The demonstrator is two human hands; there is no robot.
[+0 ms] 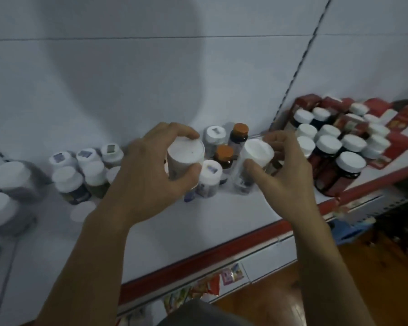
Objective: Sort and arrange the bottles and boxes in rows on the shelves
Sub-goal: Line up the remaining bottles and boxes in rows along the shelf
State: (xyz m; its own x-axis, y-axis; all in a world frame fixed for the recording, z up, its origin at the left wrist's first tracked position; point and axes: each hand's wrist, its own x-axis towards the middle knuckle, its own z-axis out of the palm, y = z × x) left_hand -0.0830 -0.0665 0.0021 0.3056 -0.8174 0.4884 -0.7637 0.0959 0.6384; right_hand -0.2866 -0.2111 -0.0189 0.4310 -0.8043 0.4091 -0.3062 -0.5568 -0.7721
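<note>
Gripping a white bottle [185, 156] in left hand [149, 170], second bottle [254, 158] in right hand [285, 175], risking toppling orange-capped bottles [224, 154] between.

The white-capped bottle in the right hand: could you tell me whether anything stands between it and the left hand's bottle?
Yes: an orange-capped brown bottle and a white-capped labelled bottle stand between them on the white shelf.

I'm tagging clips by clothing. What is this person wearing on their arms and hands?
Nothing that shows. The left hand and right hand have no gloves, and no rings can be made out in the dim picture. The left forearm and right forearm are uncovered down to the frame edge: no sleeves, watch or bracelet in view.
</note>
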